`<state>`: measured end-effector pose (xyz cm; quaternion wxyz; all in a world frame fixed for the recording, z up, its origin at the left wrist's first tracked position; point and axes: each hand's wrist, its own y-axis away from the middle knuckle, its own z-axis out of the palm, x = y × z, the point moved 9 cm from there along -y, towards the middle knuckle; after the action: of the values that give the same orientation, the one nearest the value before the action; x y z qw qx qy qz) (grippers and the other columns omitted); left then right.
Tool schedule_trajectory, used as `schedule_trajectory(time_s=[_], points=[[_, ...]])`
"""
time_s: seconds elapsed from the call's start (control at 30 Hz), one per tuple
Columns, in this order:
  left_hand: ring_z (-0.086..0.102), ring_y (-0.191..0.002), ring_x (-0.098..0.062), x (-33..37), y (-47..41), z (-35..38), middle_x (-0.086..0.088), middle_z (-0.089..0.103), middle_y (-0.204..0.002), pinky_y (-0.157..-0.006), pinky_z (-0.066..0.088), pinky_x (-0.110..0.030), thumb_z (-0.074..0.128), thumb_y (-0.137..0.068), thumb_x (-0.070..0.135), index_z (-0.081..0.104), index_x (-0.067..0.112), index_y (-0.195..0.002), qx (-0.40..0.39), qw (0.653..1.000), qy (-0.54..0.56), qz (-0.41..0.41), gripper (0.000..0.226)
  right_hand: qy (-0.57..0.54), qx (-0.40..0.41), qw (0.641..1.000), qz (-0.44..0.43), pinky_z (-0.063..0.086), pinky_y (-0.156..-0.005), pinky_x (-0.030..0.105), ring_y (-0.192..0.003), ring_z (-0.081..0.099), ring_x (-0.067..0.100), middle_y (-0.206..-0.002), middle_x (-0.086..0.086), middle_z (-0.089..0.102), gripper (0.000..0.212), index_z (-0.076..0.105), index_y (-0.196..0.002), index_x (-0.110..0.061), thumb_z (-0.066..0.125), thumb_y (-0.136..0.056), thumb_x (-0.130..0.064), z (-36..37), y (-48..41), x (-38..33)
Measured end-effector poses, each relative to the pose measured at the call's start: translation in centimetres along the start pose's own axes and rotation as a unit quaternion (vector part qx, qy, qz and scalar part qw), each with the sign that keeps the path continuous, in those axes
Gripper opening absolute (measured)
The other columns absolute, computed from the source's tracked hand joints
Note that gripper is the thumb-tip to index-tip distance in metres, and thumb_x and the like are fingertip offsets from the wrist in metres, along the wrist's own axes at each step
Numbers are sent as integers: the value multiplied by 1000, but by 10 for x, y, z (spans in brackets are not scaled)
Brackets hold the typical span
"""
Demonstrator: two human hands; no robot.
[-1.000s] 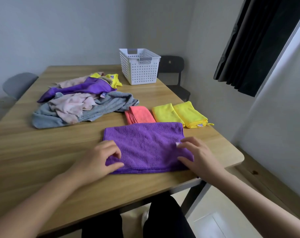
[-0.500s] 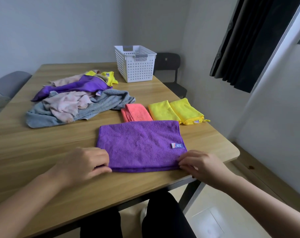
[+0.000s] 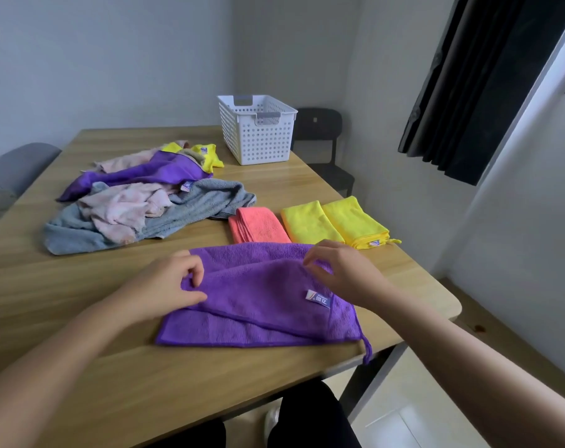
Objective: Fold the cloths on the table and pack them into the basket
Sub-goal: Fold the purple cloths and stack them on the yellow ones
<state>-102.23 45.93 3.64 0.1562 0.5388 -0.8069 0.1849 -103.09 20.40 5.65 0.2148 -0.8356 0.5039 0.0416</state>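
My left hand (image 3: 169, 286) and right hand (image 3: 339, 270) each pinch an edge of the purple cloth (image 3: 261, 302), which lies part-folded at the near edge of the table (image 3: 80, 367). Just beyond lie a folded coral cloth (image 3: 258, 226) and two folded yellow cloths (image 3: 334, 221). A loose pile (image 3: 138, 202) sits far left, with the basket (image 3: 258, 130) at the far edge, nothing blocking it.

A wooden table (image 3: 113, 367) carries a white perforated basket (image 3: 258, 132) at its far edge, a loose heap of cloths (image 3: 145, 202) to the left, folded coral (image 3: 258, 225) and two yellow cloths (image 3: 336, 223) side by side, and a part-folded purple cloth (image 3: 258, 305) nearest.
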Motion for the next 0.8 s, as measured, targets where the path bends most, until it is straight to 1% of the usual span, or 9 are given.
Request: schedule_trajectory(time_s=[0.07, 0.17, 0.23, 0.3, 0.4, 0.5, 0.6, 0.67, 0.8], points=[[46, -59, -7, 6, 9, 1, 7, 48, -69, -59, 37, -19, 82, -68, 24, 54, 26, -70, -21, 999, 26, 29, 29, -15, 0, 1000, -11, 50, -76, 34, -93, 58, 14, -107, -7, 62, 15, 67, -98, -23, 58, -91, -32, 2, -3, -9], [52, -73, -6, 14, 24, 4, 14, 50, -93, -65, 40, -13, 83, -67, 25, 56, 31, -83, -44, 995, 48, 82, 32, -23, -41, 997, -59, 47, -70, 29, -84, 55, 9, -93, -10, 59, 19, 64, -89, -26, 64, -83, -44, 15, 14, -31], [51, -82, -6, 9, 31, 5, 19, 41, -101, -71, 42, -15, 81, -68, 22, 52, 36, -89, -44, 993, 12, 109, 38, 6, -96, 991, -95, 43, -67, 25, -81, 52, 8, -89, -11, 57, 28, 61, -88, -28, 62, -77, -53, 31, 31, -43], [51, -86, -5, 4, 36, 8, 22, 35, -106, -74, 43, -18, 74, -71, 17, 47, 41, -94, -47, 991, -22, 124, 43, 30, -112, 987, -111, 42, -69, 22, -84, 53, 9, -92, -10, 58, 33, 62, -93, -29, 58, -74, -56, 36, 42, -45], [55, -88, -6, 5, 41, 12, 25, 33, -112, -77, 48, -28, 65, -73, 12, 41, 43, -103, -51, 985, -74, 150, 49, 42, -103, 985, -132, 47, -65, 24, -83, 57, 13, -94, -8, 61, 25, 65, -92, -27, 53, -77, -43, 32, 47, -47], [58, -70, -10, 14, 45, -2, 25, 44, -105, -62, 52, -32, 55, -78, 16, 43, 37, -101, 34, 980, -105, 167, 34, 38, -59, 989, -129, 49, -53, 31, -73, 57, 13, -85, -8, 61, 20, 64, -85, -23, 46, -79, -29, 16, 49, -47], [58, -59, -10, 29, 56, -18, 16, 58, -89, -51, 48, -26, 46, -81, 32, 50, 30, -96, 112, 960, -142, 215, 15, 51, -3, 992, -119, 44, -49, 26, -66, 54, 11, -78, -9, 60, 19, 64, -84, -21, 46, -81, -26, -11, 50, -44], [59, -64, -9, 35, 62, -15, 11, 62, -86, -52, 47, -23, 50, -81, 36, 54, 27, -95, 109, 946, -174, 253, 17, 70, 13, 990, -125, 40, -49, 20, -66, 54, 10, -77, -9, 61, 18, 64, -82, -22, 47, -80, -26, -23, 55, -42], [52, -69, -10, 44, 76, -2, 7, 61, -81, -66, 40, -20, 53, -84, 31, 62, 21, -80, 85, 917, -209, 328, 15, 93, -41, 986, -134, 40, -53, 20, -69, 55, 11, -80, -9, 62, 15, 66, -81, -24, 51, -80, -25, -12, 76, -35]])
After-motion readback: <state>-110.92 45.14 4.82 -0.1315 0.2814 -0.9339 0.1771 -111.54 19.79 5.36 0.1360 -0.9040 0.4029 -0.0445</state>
